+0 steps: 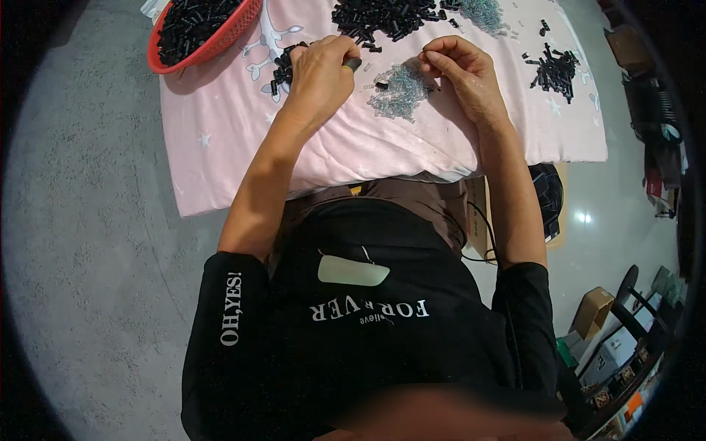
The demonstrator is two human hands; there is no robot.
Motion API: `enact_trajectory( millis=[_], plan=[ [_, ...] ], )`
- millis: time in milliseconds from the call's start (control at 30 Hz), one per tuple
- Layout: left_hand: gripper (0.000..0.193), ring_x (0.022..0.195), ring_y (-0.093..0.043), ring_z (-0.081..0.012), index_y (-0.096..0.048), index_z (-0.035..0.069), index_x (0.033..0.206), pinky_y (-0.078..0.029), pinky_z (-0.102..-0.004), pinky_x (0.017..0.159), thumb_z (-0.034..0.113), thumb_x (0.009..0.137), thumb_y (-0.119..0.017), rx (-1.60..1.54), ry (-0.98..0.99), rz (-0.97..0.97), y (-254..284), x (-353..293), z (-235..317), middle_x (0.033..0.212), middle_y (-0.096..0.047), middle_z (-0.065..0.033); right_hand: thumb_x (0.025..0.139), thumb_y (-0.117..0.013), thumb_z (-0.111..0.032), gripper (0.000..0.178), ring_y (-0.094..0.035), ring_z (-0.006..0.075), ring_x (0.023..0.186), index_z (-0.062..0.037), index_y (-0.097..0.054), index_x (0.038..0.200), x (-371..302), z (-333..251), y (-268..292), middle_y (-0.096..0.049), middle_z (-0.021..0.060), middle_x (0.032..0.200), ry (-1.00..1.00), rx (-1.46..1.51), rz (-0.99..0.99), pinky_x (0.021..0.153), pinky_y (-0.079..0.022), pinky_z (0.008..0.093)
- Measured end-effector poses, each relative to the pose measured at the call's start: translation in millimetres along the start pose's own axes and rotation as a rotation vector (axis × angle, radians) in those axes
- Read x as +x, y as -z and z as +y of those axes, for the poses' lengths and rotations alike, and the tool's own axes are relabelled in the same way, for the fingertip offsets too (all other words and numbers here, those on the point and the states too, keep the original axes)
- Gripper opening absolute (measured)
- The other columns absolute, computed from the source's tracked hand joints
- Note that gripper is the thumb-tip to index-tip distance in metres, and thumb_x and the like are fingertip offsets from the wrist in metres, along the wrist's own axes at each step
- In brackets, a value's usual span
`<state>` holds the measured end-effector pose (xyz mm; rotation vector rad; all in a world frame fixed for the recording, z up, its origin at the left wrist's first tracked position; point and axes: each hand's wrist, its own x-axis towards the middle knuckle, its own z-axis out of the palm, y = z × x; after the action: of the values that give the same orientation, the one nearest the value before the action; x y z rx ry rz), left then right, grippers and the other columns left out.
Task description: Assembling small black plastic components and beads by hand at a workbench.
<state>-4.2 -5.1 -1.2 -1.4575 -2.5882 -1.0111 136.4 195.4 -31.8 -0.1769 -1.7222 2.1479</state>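
Observation:
My left hand (321,79) is closed above a small group of black plastic parts (282,67) on the cloth. A dark piece with a greenish edge (351,65) shows at its thumb; whether it is held or worn I cannot tell. My right hand (471,77) pinches thumb and forefinger together at the far edge of a pile of small silvery wire pieces, like tiny springs (401,92). Whatever is in that pinch is too small to make out. One black part (382,86) lies on the silvery pile, between the hands.
A pink patterned cloth (220,147) covers the table. A red basket (241,28) of black parts stands at the far left. Farther back lie a large black heap (386,16) and more silvery pieces (482,15). Another black pile (555,72) is at the right.

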Motion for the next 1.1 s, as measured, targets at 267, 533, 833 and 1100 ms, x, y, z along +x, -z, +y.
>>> enact_trajectory(
  millis=[267,533,833,1100],
  plan=[
    [0.025,0.092,-0.063,-0.0301,-0.066,0.004,0.094,-0.042,-0.0404,0.088,-0.003,0.076,-0.05,0.056,-0.049,0.027,-2.7,-2.7,1.3,0.094,-0.067,-0.0124,0.095,-0.064,-0.009,0.012,-0.066,0.0105,0.081,-0.0012,-0.067,0.103,0.2,1.8,1.3,-0.069,0.0064,0.093,-0.003,0.001,0.009,0.076,-0.054,0.0234],
    [0.027,0.097,-0.062,-0.0263,-0.07,0.01,0.096,-0.038,-0.0405,0.091,-0.002,0.076,-0.056,0.178,-0.117,0.07,-20.6,15.5,8.2,0.094,-0.066,-0.0079,0.095,-0.064,-0.011,0.012,-0.066,0.0106,0.082,-0.0023,-0.067,0.103,0.2,2.7,2.8,-0.07,0.0059,0.093,0.016,-0.009,-0.003,0.075,-0.054,0.0233],
    [0.022,0.091,-0.062,-0.0308,-0.065,0.008,0.092,-0.042,-0.0445,0.084,-0.004,0.074,-0.061,0.123,-0.212,0.117,-23.0,20.7,18.7,0.091,-0.065,-0.0114,0.094,-0.065,-0.008,0.012,-0.066,0.0117,0.082,-0.0006,-0.067,0.103,-0.3,-0.8,-0.7,-0.07,0.0071,0.094,-0.001,-0.003,0.001,0.076,-0.053,0.0241],
    [0.028,0.085,-0.069,-0.0307,-0.061,0.001,0.103,-0.053,-0.0379,0.077,-0.008,0.078,-0.051,-0.234,-0.192,0.028,-20.5,16.6,48.3,0.091,-0.068,-0.0173,0.091,-0.068,-0.008,0.014,-0.063,0.0097,0.081,-0.0007,-0.067,0.103,-2.9,-4.5,-2.0,-0.068,0.0036,0.09,-0.042,0.017,-0.087,0.076,-0.051,0.024]
  ],
)
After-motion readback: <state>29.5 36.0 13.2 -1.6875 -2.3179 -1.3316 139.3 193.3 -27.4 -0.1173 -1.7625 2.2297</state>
